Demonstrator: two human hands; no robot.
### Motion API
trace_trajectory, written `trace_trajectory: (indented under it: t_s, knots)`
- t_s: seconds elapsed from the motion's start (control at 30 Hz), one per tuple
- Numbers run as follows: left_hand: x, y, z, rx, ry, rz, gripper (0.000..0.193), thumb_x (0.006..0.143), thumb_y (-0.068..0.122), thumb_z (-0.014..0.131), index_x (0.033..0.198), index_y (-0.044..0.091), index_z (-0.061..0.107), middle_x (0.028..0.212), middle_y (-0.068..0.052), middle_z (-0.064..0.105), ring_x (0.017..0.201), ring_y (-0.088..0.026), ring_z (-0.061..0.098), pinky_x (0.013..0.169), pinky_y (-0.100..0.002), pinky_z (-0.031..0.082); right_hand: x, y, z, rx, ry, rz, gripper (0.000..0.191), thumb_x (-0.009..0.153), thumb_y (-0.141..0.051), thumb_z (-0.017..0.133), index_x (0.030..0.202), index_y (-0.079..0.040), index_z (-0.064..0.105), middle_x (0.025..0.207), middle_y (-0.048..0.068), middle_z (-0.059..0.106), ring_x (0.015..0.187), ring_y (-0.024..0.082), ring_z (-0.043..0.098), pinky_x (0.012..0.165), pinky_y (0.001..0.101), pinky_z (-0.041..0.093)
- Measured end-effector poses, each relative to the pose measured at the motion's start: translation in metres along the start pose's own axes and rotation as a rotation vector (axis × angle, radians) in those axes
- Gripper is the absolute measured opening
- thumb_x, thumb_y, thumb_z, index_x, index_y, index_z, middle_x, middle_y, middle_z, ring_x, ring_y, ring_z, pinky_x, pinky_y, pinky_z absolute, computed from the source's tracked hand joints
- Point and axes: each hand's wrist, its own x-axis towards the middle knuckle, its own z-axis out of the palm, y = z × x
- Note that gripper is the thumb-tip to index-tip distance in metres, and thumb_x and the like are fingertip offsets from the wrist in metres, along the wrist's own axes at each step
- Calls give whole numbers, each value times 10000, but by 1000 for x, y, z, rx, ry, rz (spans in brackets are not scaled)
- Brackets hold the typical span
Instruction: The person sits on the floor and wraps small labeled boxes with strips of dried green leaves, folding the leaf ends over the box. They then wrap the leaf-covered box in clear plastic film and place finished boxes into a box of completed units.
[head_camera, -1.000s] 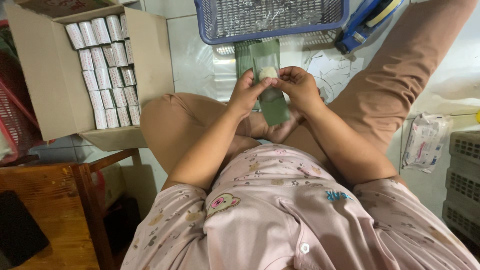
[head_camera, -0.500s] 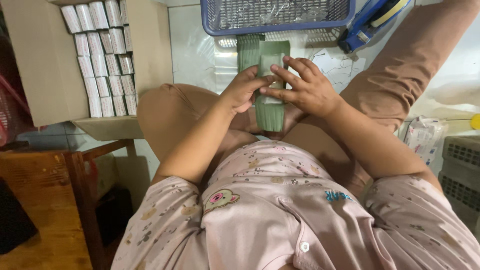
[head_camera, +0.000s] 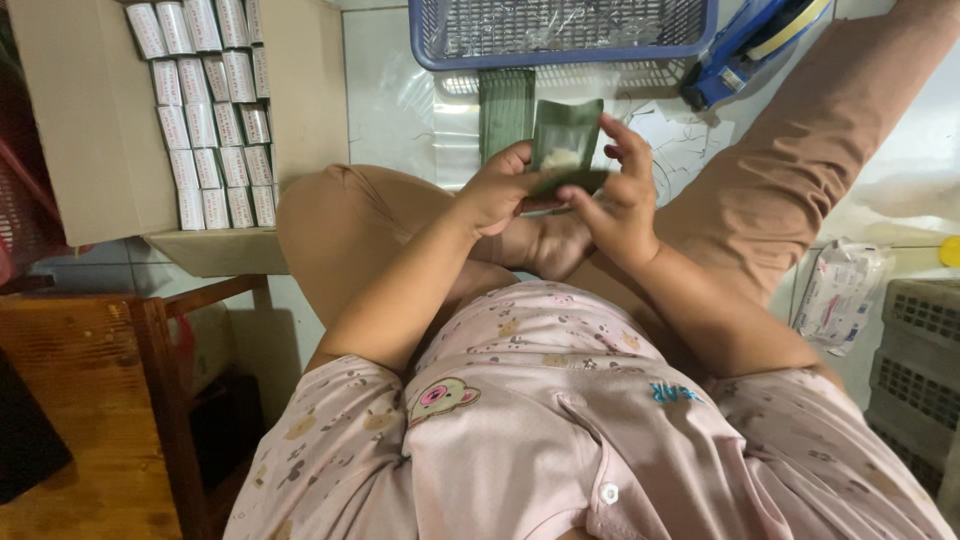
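Holding a green pouch (head_camera: 566, 140), left hand (head_camera: 500, 190) and right hand (head_camera: 620, 190) each pinch an edge; an even grip would avoid creases.

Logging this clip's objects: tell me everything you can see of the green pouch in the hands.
The green pouch is a small flat packet of matte, foil-like material with a pale patch at its middle. It stands roughly upright above the lap, pinched at its lower end between the left hand and right hand. Its lower edge is hidden by fingers.
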Motion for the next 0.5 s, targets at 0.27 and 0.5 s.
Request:
trace_trajectory:
  t_s: [0.27, 0.5]
  knots:
    - [-7, 7, 18, 265, -65, 169, 462, 957, 237, 739, 1327, 9, 582, 1234, -78, 679, 1128, -178, 680, 970, -366, 591, 7, 3, 12, 463, 207, 365, 296, 919, -26, 823, 1136, -73, 626, 1522, 135, 431, 1425, 249, 452, 1196, 405, 411]
    - [-11, 9, 24, 602, 60, 208, 321, 961, 247, 755, 1163, -1, 732, 1049, -43, 770, 988, -113, 700, 878, -266, 576, 7, -1, 5, 993, 215, 713, 216, 931, 41, 756, 1114, -55, 691, 1132, 108, 692, 1038, 164, 658, 954, 306, 544]
